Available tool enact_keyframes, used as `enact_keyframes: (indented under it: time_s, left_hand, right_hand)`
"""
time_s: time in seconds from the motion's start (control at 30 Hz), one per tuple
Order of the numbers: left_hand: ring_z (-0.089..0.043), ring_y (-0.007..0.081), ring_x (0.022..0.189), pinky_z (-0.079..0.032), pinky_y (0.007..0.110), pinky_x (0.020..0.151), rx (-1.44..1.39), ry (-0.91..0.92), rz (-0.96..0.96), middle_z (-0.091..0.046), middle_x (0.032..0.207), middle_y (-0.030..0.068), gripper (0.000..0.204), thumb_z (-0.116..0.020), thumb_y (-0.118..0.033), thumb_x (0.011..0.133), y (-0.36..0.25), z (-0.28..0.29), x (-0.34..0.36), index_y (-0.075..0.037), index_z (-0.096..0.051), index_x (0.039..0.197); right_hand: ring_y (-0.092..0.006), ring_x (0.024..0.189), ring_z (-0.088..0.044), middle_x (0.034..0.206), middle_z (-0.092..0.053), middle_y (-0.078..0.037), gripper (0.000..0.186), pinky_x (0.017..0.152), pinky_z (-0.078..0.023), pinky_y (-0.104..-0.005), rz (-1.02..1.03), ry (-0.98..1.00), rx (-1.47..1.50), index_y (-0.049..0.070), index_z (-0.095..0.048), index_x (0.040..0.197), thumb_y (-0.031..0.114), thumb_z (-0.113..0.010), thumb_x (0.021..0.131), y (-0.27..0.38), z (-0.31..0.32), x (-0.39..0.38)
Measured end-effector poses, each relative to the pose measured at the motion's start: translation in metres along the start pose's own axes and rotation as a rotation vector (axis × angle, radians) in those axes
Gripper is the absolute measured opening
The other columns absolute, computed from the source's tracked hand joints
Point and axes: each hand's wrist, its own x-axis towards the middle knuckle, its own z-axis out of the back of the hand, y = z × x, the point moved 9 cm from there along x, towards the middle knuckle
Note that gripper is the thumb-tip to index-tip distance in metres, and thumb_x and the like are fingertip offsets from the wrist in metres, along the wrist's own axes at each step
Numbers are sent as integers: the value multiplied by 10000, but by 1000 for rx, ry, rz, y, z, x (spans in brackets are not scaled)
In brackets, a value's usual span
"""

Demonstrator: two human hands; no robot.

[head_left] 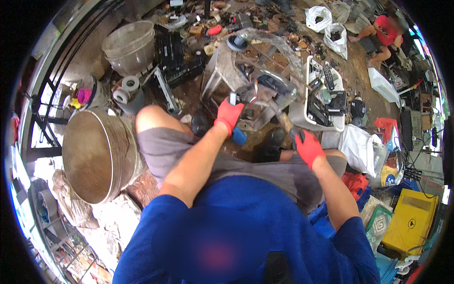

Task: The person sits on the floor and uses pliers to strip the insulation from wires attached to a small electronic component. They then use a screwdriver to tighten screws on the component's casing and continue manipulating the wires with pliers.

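Observation:
My left hand (pixel 229 115), in a red glove, is closed around a small pale grey piece (pixel 232 98) that sticks up past the thumb; the rest of it is hidden in the fist. Closed on a long tan handle with a dark grip is my right hand (pixel 309 149), also gloved in red. It looks like a hammer (pixel 285 121); its far end is blurred over the work stand. Between my knees stands that worn grey stand (pixel 220 71), with metal and dark plastic parts (pixel 276 84) on top. A blue piece (pixel 239 136) lies below my left hand.
A white bin (pixel 307 113) of dark electronic parts stands right of the stand. Left are a large bucket (pixel 113 156) and stacked tubs (pixel 127 47). Scrap covers the far floor, near white sacks (pixel 336 40). A yellow case (pixel 410 220) lies right. Another person (pixel 388 35) sits far right.

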Motion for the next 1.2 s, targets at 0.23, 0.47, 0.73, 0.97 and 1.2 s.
enact_keyframes:
  time_s: [0.23,0.47,0.73,0.97,1.2]
  left_hand:
    - [-675,262,835,-512,377,788,-47,-23,57,-730,956,150,361,-744,-234,799,10,13,4,6,-669,1059]
    - [-619,204,801,-498,375,764,-204,-98,151,-706,918,125,362,-738,-227,816,9,6,-14,15,-663,1074]
    - [-626,209,657,-500,397,627,-413,-32,278,-681,778,95,307,-715,-276,849,29,9,-11,23,-666,900]
    - [-560,170,616,-454,368,551,-594,147,582,-589,702,25,242,-528,-248,965,15,-15,-37,-68,-630,839]
    - [-487,188,515,-387,355,479,-542,174,437,-467,595,12,271,-617,-352,937,-10,-5,-16,-132,-646,781]
  right_hand:
    - [-442,1086,-608,1190,-628,-269,520,977,-474,-474,294,-268,139,19,-521,1394,103,-632,892,27,84,-59]
    - [-412,1116,-608,1215,-630,-255,523,1005,-463,-444,-79,-2,248,24,-495,1424,167,-630,940,45,-17,15]
    - [-268,1075,-632,1197,-650,-195,416,928,-499,-385,238,-381,591,-18,-530,1361,243,-529,1037,68,66,-24]
    - [-384,1098,-622,1179,-645,-261,510,931,-499,-453,69,-237,474,-45,-537,1333,334,-573,994,57,-45,3]
    - [-269,909,-656,981,-686,-193,478,765,-514,-389,67,-139,641,2,-517,1383,318,-537,1025,66,18,-21]
